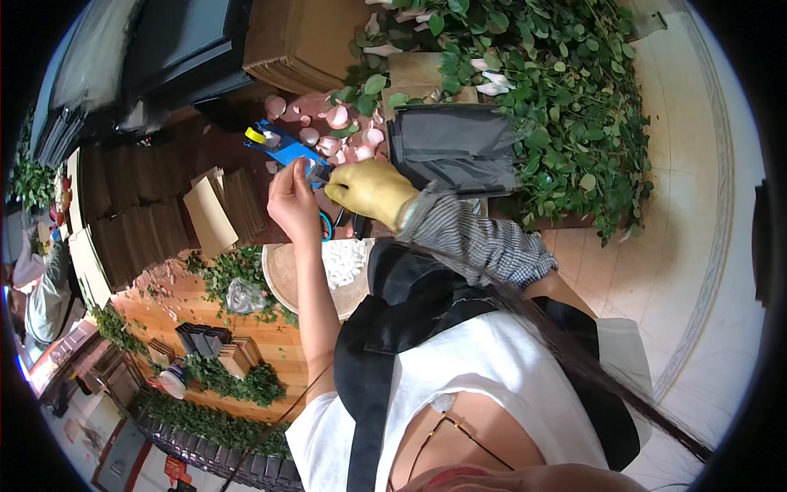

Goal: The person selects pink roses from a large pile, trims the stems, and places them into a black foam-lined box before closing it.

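Note:
My bare left hand (pixel 291 195) is raised over the work table, thumb and fingertips pinched together. Close on its right is my right hand (pixel 369 187) in a yellow glove, its fingers curled. Between them shows a small greyish, see-through piece; which hand holds it, I cannot tell. Beneath and behind the hands lies a blue tape dispenser (pixel 288 146) with a yellow ring (pixel 255 135) at its far end. Pink petals (pixel 329 144) are scattered beyond it. Nearer my body is a blue scissor handle (pixel 327 226), partly hidden.
Dark grey sheets (pixel 452 150) and a mass of leafy stems (pixel 572 117) lie to the right. Cardboard stacks (pixel 301 43) and brown paper sleeves (pixel 212 212) stand at back and left. A round tray (pixel 280 270) holds small white pieces (pixel 343 263). A person (pixel 46 301) is far left.

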Demonstrator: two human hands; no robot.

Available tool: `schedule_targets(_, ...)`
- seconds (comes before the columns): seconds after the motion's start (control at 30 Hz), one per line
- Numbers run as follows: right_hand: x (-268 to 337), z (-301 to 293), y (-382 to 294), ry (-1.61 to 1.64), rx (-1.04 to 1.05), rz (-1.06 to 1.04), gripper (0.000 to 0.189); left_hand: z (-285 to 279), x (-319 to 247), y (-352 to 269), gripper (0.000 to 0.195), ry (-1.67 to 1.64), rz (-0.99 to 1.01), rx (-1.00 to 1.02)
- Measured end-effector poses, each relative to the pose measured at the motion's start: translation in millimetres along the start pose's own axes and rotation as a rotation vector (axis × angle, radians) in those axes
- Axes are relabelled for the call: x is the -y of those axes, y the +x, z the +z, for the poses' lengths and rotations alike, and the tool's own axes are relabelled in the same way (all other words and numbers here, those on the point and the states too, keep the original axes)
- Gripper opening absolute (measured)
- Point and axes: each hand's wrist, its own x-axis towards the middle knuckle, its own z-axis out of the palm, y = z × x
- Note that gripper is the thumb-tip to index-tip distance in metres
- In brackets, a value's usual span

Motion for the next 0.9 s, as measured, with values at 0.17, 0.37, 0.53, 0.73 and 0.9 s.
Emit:
schedule_targets(0.17,-21,56,53,-0.017,0.026,0.091,0.026,13,32,10,0.019,0.256,0.077,-0.077)
schedule_targets(0.37,-18,56,55,-0.486,0.106,-0.103,0.015,-4,64,4,0.023,0.034,-0.066,-0.069)
schedule_targets(0.53,17,-28,-10,0.032,0.001,0.012,0.034,-21,-11,-11,0.03,-0.529,-0.523,0.114)
schedule_targets(0.73,-49,-136,-54,0.911,0.06,0.249,0.036,-12,28,-33,0.027,-1.043,-0.666,0.223)
schedule_targets(0.9,-132,-113,-43,0.479,0.25,0.541,0.059,0,24,-33,0.028,-1.01,-0.657,0.205)
